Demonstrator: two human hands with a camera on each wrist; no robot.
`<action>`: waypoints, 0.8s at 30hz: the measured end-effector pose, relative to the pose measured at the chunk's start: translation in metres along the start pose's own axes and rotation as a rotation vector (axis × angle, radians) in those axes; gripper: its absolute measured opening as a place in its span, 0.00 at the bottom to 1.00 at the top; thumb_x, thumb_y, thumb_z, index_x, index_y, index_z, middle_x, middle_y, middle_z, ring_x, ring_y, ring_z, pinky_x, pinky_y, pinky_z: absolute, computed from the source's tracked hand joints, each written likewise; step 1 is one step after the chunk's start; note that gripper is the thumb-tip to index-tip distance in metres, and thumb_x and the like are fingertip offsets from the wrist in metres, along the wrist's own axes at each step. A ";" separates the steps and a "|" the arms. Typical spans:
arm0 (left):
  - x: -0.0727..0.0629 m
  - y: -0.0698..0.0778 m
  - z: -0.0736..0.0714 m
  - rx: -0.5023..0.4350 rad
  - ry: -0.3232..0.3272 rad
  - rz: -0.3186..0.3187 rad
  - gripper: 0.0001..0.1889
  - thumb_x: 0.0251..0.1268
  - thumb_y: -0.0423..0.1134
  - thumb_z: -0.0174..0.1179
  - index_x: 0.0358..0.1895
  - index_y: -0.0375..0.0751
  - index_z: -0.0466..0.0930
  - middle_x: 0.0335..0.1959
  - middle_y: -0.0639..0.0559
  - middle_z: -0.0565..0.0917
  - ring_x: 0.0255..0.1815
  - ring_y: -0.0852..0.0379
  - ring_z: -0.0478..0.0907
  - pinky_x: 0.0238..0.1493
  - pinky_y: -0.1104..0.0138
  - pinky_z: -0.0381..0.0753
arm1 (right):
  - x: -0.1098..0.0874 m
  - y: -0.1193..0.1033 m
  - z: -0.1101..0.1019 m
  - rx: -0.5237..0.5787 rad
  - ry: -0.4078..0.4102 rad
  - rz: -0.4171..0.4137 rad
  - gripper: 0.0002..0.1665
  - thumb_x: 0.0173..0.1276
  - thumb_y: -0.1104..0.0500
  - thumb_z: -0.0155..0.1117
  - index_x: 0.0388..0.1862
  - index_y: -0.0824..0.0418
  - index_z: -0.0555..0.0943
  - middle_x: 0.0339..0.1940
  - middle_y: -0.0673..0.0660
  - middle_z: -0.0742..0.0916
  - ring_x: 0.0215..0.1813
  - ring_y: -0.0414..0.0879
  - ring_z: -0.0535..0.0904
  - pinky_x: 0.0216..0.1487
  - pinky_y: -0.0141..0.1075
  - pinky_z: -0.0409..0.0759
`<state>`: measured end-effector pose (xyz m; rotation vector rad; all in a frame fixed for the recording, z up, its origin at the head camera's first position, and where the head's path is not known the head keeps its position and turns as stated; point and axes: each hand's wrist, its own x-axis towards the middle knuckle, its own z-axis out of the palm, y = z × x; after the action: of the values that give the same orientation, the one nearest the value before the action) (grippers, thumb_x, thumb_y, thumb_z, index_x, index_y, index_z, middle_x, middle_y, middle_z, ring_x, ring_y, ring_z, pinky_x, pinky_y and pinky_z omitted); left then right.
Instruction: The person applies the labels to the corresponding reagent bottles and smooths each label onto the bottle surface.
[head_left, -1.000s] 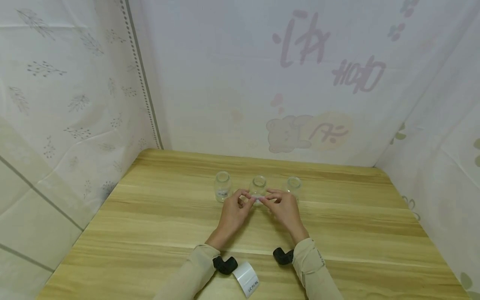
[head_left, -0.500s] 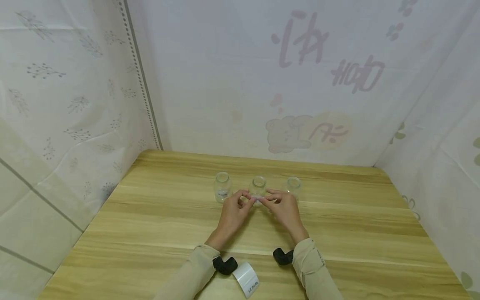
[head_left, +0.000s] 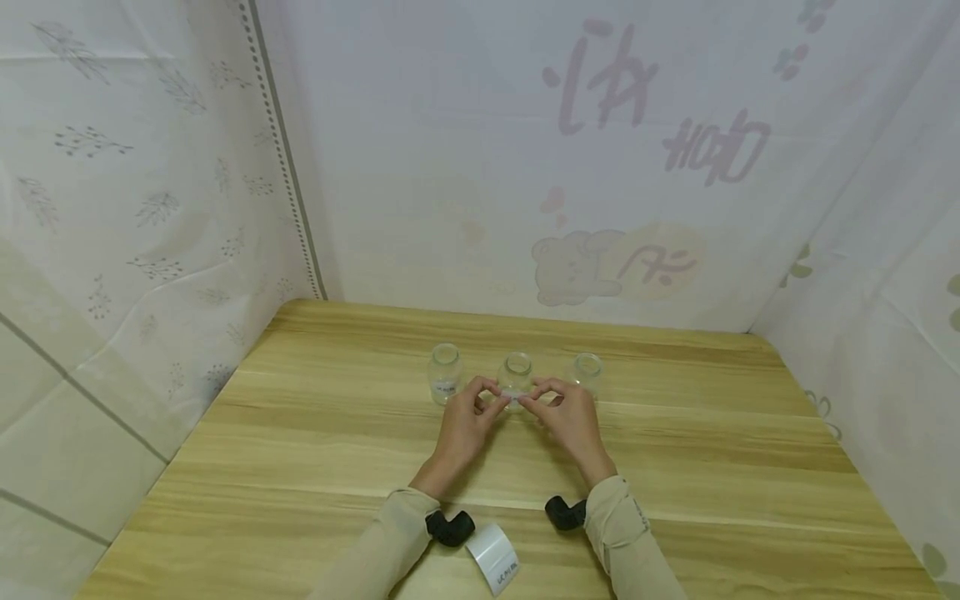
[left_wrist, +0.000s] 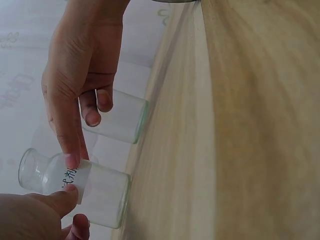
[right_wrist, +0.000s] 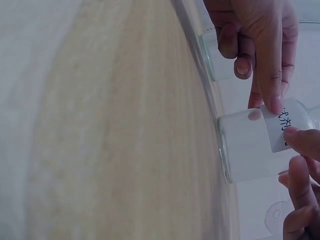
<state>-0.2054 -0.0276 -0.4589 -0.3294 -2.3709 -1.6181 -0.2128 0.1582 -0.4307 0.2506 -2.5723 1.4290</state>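
Observation:
A clear glass bottle (head_left: 517, 380) stands upright in the middle of a row of 3. A white label (right_wrist: 273, 131) with dark handwritten characters lies against its front. My left hand (head_left: 467, 425) holds the label's left end, thumb on its face and a fingertip by the glass. From the other side my right hand (head_left: 573, 421) holds the right end in the same way. In the left wrist view both thumbs touch the label (left_wrist: 84, 182). The thumbs cover part of the writing. Whether the whole label touches the glass, I cannot tell.
To the left stands a bottle (head_left: 446, 367) bearing a written label (head_left: 446, 388). Another bottle (head_left: 588, 368) stands on the right, partly behind my right hand. A curled white label strip (head_left: 492, 557) with writing lies between the forearms on the wooden table (head_left: 315, 433). Printed fabric surrounds the table.
The white label between my thumbs now sits flatter and closer against the middle bottle. My hands have barely moved; the bottles and the label strip have stayed in place.

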 end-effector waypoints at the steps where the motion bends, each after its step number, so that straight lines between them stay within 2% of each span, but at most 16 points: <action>1: 0.000 0.000 0.000 0.003 -0.002 -0.001 0.07 0.70 0.37 0.68 0.44 0.40 0.81 0.30 0.44 0.85 0.21 0.65 0.72 0.23 0.73 0.71 | 0.000 0.000 0.000 0.016 -0.002 0.005 0.11 0.62 0.57 0.80 0.29 0.59 0.86 0.55 0.61 0.89 0.19 0.52 0.83 0.16 0.30 0.69; 4: 0.000 0.000 -0.001 0.006 -0.011 0.001 0.06 0.71 0.37 0.67 0.44 0.40 0.81 0.32 0.43 0.86 0.21 0.65 0.71 0.22 0.74 0.69 | -0.001 -0.001 -0.001 0.060 -0.011 0.016 0.11 0.62 0.59 0.80 0.31 0.60 0.83 0.55 0.63 0.89 0.21 0.57 0.85 0.16 0.30 0.70; 6: 0.001 0.000 -0.002 0.003 -0.016 0.003 0.05 0.72 0.36 0.67 0.44 0.40 0.81 0.37 0.41 0.87 0.20 0.65 0.70 0.21 0.74 0.69 | -0.002 -0.002 -0.002 0.084 -0.019 0.026 0.12 0.62 0.60 0.80 0.33 0.61 0.82 0.55 0.63 0.89 0.22 0.59 0.86 0.17 0.30 0.70; 9: 0.000 0.000 -0.002 -0.002 -0.021 0.001 0.04 0.72 0.35 0.65 0.44 0.39 0.82 0.43 0.40 0.88 0.21 0.65 0.71 0.21 0.74 0.69 | -0.002 -0.002 -0.002 0.112 -0.027 0.043 0.11 0.63 0.62 0.79 0.34 0.61 0.81 0.55 0.63 0.89 0.23 0.59 0.86 0.18 0.29 0.70; 12: 0.001 -0.001 -0.003 0.000 -0.022 0.005 0.04 0.74 0.35 0.64 0.44 0.38 0.82 0.44 0.40 0.88 0.21 0.65 0.71 0.21 0.73 0.70 | -0.002 -0.001 -0.002 0.126 -0.033 0.041 0.11 0.64 0.64 0.78 0.35 0.63 0.81 0.55 0.64 0.88 0.23 0.59 0.86 0.17 0.29 0.69; 15: 0.001 -0.001 -0.003 0.004 -0.021 0.011 0.03 0.75 0.34 0.63 0.44 0.38 0.82 0.41 0.41 0.88 0.21 0.65 0.71 0.21 0.73 0.69 | -0.001 0.000 -0.002 0.131 -0.038 0.042 0.10 0.64 0.66 0.77 0.36 0.64 0.81 0.56 0.66 0.88 0.22 0.58 0.86 0.17 0.28 0.70; 19: 0.001 -0.001 -0.004 0.000 -0.032 0.023 0.04 0.77 0.33 0.60 0.46 0.35 0.81 0.30 0.40 0.86 0.19 0.64 0.71 0.20 0.73 0.69 | -0.001 0.000 -0.002 0.149 -0.040 0.055 0.08 0.66 0.68 0.74 0.39 0.67 0.81 0.56 0.67 0.87 0.23 0.57 0.86 0.22 0.33 0.79; 21: 0.001 -0.001 -0.005 -0.013 -0.047 0.033 0.05 0.77 0.32 0.59 0.47 0.33 0.80 0.27 0.39 0.85 0.19 0.61 0.75 0.19 0.73 0.69 | 0.000 0.001 -0.002 0.159 -0.042 0.062 0.08 0.67 0.69 0.73 0.40 0.67 0.81 0.56 0.67 0.87 0.24 0.57 0.87 0.26 0.37 0.84; 24: 0.002 0.001 -0.008 -0.033 -0.078 0.051 0.06 0.78 0.31 0.57 0.49 0.31 0.78 0.25 0.38 0.85 0.21 0.53 0.81 0.20 0.73 0.70 | 0.001 0.001 -0.003 0.157 -0.044 0.064 0.09 0.66 0.69 0.74 0.42 0.67 0.81 0.57 0.67 0.87 0.26 0.57 0.87 0.28 0.40 0.85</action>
<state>-0.2068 -0.0344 -0.4550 -0.4632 -2.3736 -1.6523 -0.2132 0.1615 -0.4293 0.2257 -2.5262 1.6697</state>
